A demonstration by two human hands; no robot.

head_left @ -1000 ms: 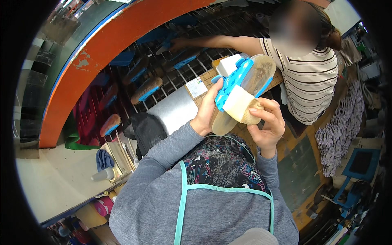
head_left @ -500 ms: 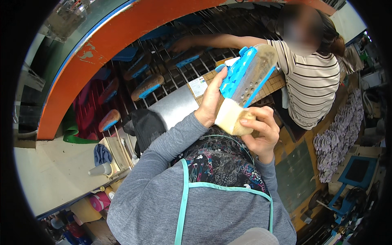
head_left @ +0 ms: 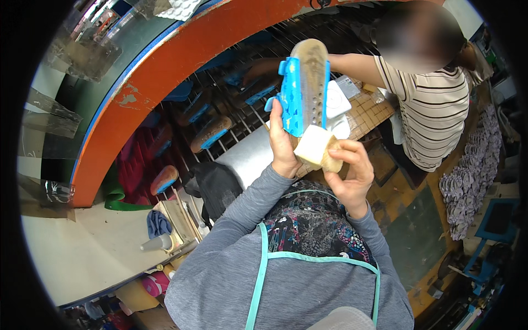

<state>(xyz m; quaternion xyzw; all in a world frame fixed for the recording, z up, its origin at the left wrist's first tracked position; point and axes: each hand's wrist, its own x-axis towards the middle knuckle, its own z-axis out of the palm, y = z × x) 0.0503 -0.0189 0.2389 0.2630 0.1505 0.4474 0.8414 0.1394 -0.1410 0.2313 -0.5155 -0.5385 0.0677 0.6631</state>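
My left hand (head_left: 283,146) grips a shoe last (head_left: 312,66) from its left side, thumb up along the edge and the other fingers hidden behind. The last stands upright, its worn brown underside with small holes facing me. Patterned blue shoe material (head_left: 292,104) with tabs lines its left side, and a thin blue strip shows on the right. At its lower end is a cream, soft-looking piece (head_left: 313,144); whether it wraps the last or only presses against it I cannot tell. My right hand (head_left: 352,173) pinches the tan, rounded end of this piece between thumb and fingers.
Beyond an orange curved frame (head_left: 165,66), a rack of metal rods carries several blue-trimmed lasts (head_left: 212,135). A co-worker in a striped shirt (head_left: 423,110) reaches over it from the right. A white counter (head_left: 110,242) lies left; a pile of grey-purple pieces (head_left: 467,170) lies right.
The last has swung from leaning right to nearly upright and moved slightly left. The cream piece has turned along with it, still held. The co-worker's arm still reaches over the rack.
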